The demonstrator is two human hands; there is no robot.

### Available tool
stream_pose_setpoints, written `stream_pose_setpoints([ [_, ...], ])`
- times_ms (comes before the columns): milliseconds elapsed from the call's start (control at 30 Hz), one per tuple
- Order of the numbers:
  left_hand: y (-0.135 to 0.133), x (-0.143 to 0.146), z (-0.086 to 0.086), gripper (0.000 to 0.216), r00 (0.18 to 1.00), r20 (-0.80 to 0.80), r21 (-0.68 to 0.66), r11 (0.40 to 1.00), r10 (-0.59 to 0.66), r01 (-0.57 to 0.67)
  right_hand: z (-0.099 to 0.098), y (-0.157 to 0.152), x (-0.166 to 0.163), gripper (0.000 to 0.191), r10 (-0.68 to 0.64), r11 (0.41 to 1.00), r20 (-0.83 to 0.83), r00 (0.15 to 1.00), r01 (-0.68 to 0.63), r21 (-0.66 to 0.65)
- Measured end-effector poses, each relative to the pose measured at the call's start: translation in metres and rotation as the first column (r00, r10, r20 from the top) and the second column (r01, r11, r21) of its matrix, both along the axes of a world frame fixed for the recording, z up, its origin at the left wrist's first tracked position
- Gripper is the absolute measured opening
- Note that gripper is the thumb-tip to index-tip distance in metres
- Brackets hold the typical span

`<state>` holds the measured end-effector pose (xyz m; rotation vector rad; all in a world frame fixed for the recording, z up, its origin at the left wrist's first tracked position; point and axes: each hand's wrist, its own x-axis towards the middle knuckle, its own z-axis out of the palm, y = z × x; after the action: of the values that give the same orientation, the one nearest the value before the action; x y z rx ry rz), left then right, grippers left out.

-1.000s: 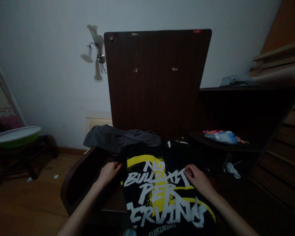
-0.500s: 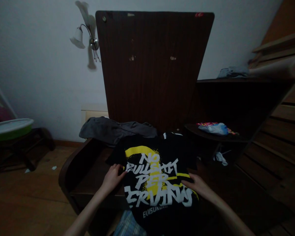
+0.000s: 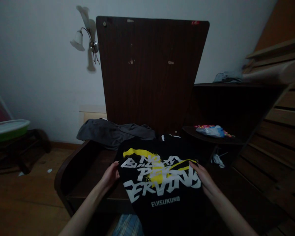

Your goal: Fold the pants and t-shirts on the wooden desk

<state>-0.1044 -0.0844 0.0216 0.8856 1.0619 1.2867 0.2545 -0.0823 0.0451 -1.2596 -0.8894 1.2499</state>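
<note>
A black T-shirt (image 3: 167,213) with white lettering and yellow paint-like marks spreads in front of me, its far part lying over the dark wooden bench. My left hand (image 3: 111,175) grips its left side, the fingers partly hidden by the cloth. On the right side my right hand (image 3: 201,175) pinches the shirt, thumb on top of the print and the other fingers behind it. Between the two hands the fabric sags into folds across the lettering.
A grey garment (image 3: 115,131) is heaped on the wooden bench (image 3: 88,177) behind the shirt. Behind that rises a tall dark board (image 3: 149,72). To the right, a shelf (image 3: 189,132) bears a plastic packet (image 3: 211,131). A green basin (image 3: 9,129) rests on a stool at left.
Both hands have risen slightly and moved a little farther apart, lifting the shirt's sides. The upper lettering has folded together, while the small bottom word shows more fully. The view has shifted slightly.
</note>
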Motion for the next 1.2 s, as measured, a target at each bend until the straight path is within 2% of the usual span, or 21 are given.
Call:
stream_pose_setpoints([
  [100,-0.009,-0.01,0.009,0.023,0.988,-0.145,0.017,0.998,-0.057,0.06,0.016,0.004,0.008,0.022,-0.006,1.0,-0.01,1.0,0.005,-0.025],
  [167,-0.017,-0.016,0.019,0.028,0.965,-0.216,0.002,0.988,-0.149,0.153,0.024,0.003,0.012,0.023,0.023,0.999,-0.022,0.999,-0.024,-0.027],
  [233,-0.025,-0.023,0.032,0.032,0.95,-0.253,0.002,0.982,-0.183,0.19,0.028,0.001,0.016,0.026,0.044,0.998,-0.043,0.998,-0.045,-0.032],
  [300,-0.03,-0.03,0.042,0.036,0.955,-0.265,0.033,0.989,-0.131,0.145,0.028,-0.004,0.02,0.03,0.072,0.997,-0.053,0.996,-0.074,-0.037],
  [400,-0.033,-0.04,0.047,0.037,0.963,-0.268,0.049,0.997,-0.037,0.052,0.021,-0.014,0.029,0.034,0.217,0.974,-0.028,0.976,-0.218,-0.062],
  [500,-0.03,-0.044,0.037,0.035,0.943,-0.328,-0.031,0.998,-0.053,0.045,0.005,-0.022,0.035,0.029,0.405,0.908,0.026,0.914,-0.399,-0.128],
  [567,-0.028,-0.043,0.024,0.037,0.899,-0.43,-0.081,0.995,-0.086,0.057,-0.008,-0.025,0.038,0.024,0.454,0.881,0.061,0.889,-0.438,-0.178],
  [700,-0.024,-0.043,-0.001,0.029,0.677,-0.723,-0.048,0.987,-0.139,0.151,-0.028,-0.025,0.047,0.023,0.438,0.885,0.143,0.887,-0.398,-0.244],
  [767,-0.023,-0.046,-0.007,0.027,0.61,-0.785,-0.007,0.986,-0.108,0.166,-0.033,-0.022,0.054,0.024,0.422,0.898,0.184,0.888,-0.382,-0.218],
  [833,-0.023,-0.051,-0.01,0.029,0.649,-0.76,0.044,0.993,-0.036,0.107,-0.035,-0.018,0.062,0.024,0.384,0.919,0.216,0.898,-0.35,-0.179],
  [900,-0.022,-0.056,-0.01,0.035,0.749,-0.661,0.068,0.998,0.041,0.005,-0.034,-0.016,0.067,0.025,0.343,0.937,0.222,0.913,-0.314,-0.154],
  [967,-0.023,-0.058,-0.008,0.04,0.854,-0.515,0.024,0.997,0.074,-0.072,-0.03,-0.017,0.066,0.022,0.322,0.942,0.184,0.929,-0.295,-0.158],
  [1067,-0.026,-0.056,-0.002,0.045,0.949,-0.316,-0.126,0.99,0.015,-0.057,-0.023,-0.02,0.054,0.017,0.373,0.909,0.05,0.927,-0.354,-0.218],
  [1133,-0.029,-0.054,0.002,0.044,0.961,-0.271,-0.214,0.977,-0.055,-0.004,-0.02,-0.02,0.042,0.022,0.423,0.866,-0.049,0.905,-0.419,-0.271],
  [1200,-0.031,-0.052,0.004,0.04,0.947,-0.294,-0.271,0.962,-0.125,0.043,-0.018,-0.018,0.032,0.028,0.433,0.841,-0.108,0.895,-0.444,-0.309],
])
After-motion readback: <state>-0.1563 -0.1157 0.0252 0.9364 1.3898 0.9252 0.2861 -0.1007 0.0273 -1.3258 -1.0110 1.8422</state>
